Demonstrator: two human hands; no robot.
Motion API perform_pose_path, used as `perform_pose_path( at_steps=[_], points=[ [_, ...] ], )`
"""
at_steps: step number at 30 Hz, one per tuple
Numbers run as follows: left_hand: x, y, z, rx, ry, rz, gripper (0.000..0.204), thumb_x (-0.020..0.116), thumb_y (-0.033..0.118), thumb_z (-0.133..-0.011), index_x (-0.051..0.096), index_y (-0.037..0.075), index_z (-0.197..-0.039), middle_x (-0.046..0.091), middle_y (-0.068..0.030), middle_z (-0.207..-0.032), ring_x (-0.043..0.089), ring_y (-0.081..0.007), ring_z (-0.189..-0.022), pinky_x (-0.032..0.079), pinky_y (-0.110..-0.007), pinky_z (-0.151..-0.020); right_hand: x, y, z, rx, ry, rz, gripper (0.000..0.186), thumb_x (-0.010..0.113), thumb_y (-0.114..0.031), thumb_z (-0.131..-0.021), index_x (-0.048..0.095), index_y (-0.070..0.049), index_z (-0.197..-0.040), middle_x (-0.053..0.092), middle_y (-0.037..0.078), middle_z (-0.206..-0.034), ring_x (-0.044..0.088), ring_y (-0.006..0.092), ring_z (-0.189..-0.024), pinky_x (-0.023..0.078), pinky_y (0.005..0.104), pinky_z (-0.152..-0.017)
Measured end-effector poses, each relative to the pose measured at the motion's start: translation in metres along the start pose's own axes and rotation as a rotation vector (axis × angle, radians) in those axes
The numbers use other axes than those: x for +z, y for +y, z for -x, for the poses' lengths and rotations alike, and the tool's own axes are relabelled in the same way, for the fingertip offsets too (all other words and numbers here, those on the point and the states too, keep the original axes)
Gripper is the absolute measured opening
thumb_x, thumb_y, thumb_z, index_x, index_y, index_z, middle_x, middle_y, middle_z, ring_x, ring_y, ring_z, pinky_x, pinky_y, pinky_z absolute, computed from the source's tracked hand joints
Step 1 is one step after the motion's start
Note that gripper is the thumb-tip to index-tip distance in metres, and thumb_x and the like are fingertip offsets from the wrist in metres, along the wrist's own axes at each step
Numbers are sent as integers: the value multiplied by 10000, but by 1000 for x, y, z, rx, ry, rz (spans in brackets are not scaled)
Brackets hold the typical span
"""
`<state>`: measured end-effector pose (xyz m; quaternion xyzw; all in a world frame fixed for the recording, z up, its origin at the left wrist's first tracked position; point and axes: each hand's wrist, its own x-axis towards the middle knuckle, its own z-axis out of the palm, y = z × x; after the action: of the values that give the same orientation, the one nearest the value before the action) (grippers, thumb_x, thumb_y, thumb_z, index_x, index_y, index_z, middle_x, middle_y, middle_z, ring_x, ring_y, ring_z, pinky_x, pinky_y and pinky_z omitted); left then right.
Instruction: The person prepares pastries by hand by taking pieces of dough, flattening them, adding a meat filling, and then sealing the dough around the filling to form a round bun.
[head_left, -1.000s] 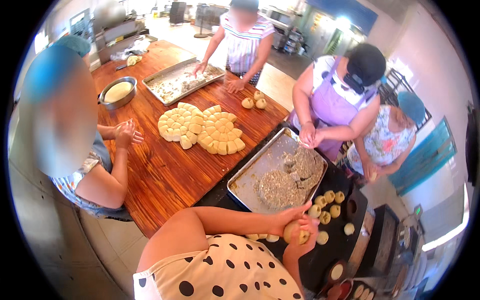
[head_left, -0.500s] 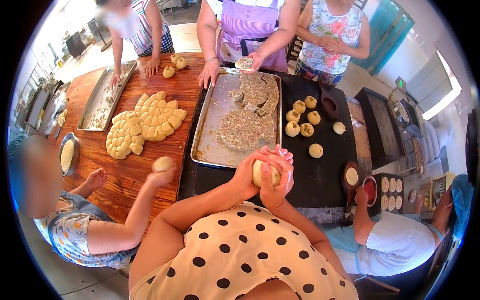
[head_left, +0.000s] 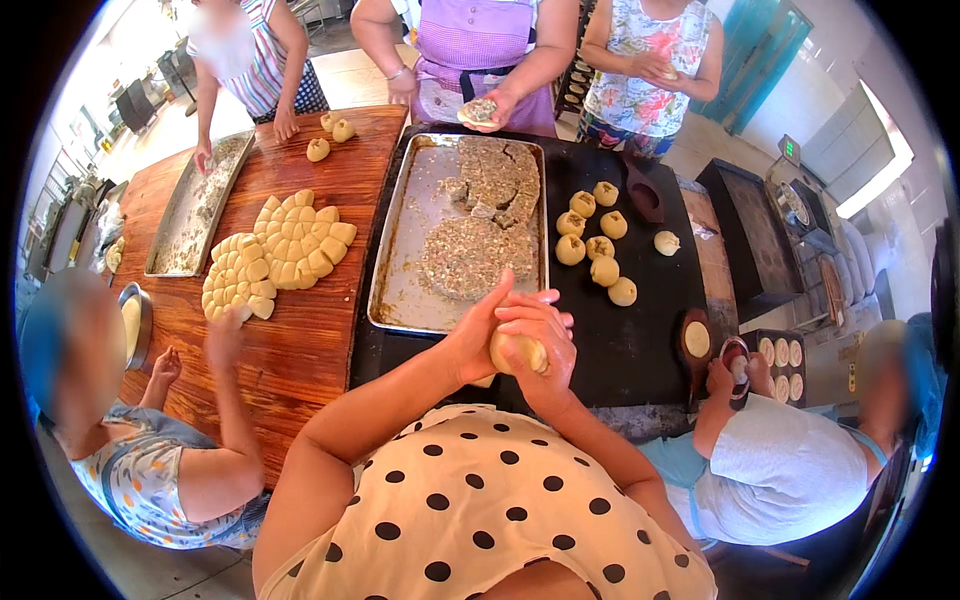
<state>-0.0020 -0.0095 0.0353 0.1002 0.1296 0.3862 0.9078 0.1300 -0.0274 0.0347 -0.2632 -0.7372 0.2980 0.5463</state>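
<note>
Between my palms, just past the near edge of the black tabletop, is a pale dough ball [head_left: 508, 354]. My left hand [head_left: 474, 338] presses on its left side with fingers pointing up and away. From the right, my right hand [head_left: 550, 362] curls round the same ball, its fingers crossing those of the left. Part of the ball is covered by both hands. A small pale dough piece [head_left: 484, 381] lies below my left wrist, mostly hidden. Right beyond my hands is a metal tray [head_left: 400, 285] with a crumbly grain-flecked filling [head_left: 475, 255].
Several filled dough balls [head_left: 603, 270] sit to the right, near a wooden mould [head_left: 696, 340]. Cut dough pieces [head_left: 300, 240] cluster on the wooden table [head_left: 310, 370] at left. Co-workers stand around; one across holds a filled wrapper [head_left: 480, 112], another at right grips a round container [head_left: 735, 365].
My hands have shifted round the dough ball. One more ball sits among those on the right, and a dough piece shows by my left wrist. The left co-worker's hand swung toward the cut dough.
</note>
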Motion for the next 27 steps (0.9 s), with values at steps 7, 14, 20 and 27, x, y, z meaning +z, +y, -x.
perform_pose_path(
  at_steps=[7, 14, 20, 27],
  points=[
    [-55, -42, -5, 232, 309, 25, 517, 420, 453, -1032, 537, -10, -1231, 605, -137, -1187, 582, -241, -1156, 466, -374, -1022, 24, 22, 23, -39, 214, 68, 182, 514, -74, -951, 650, -1, -854, 705, 147, -944, 675, 300, -946, 493, 431, -926],
    [-54, -38, -7, 259, 391, -64, 597, 422, 556, -995, 518, 56, -1307, 559, -149, -1298, 541, -269, -1219, 430, -423, -1061, 22, 36, 28, 91, 245, -2, 292, 448, -176, -990, 650, 32, -1021, 665, 187, -1132, 637, 333, -1078, 449, 463, -1020],
    [-33, -25, -5, 242, 496, -31, 513, 421, 489, -1011, 544, 66, -1274, 596, -117, -1243, 590, -271, -1142, 472, -426, -1002, 22, 43, 20, 201, 134, -104, 668, 389, -504, -995, 510, 63, -1326, 444, 223, -1456, 464, 368, -1310, 316, 453, -1121],
    [-90, -24, -27, 103, 479, 27, 490, 447, 497, -996, 578, 72, -1200, 637, -113, -1136, 623, -262, -1078, 493, -420, -967, 9, 58, 23, 98, -36, 108, 335, 577, -300, -954, 633, 14, -1058, 660, 174, -1160, 628, 319, -1080, 502, 380, -893]
  ],
)
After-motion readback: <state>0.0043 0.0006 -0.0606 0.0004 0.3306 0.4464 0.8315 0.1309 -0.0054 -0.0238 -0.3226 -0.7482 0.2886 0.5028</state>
